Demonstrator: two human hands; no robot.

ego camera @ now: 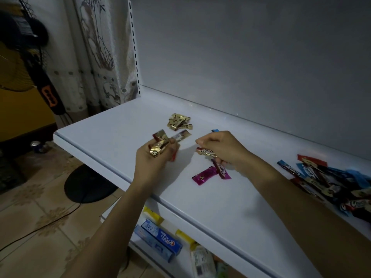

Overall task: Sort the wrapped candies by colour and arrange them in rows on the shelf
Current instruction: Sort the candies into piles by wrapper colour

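My left hand (152,159) grips a bunch of wrapped candies, with a gold candy (157,150) on top and a red one beneath. My right hand (222,147) holds several candies too: a gold-and-red one (206,152) under the fingers, a purple one (220,170) hanging down and a blue tip (215,130) behind the knuckles. A magenta candy (204,175) lies on the white shelf (120,125) below my right hand. A small heap of gold candies (179,122) sits further back. A mixed pile of blue, red and dark candies (329,181) lies at the right.
Behind the shelf rises a white back panel (251,57). A lower shelf holds toothpaste boxes (160,239) and other packets. To the left stand a fan with a round black base (88,185), a curtain (96,57) and a tiled floor with a cable.
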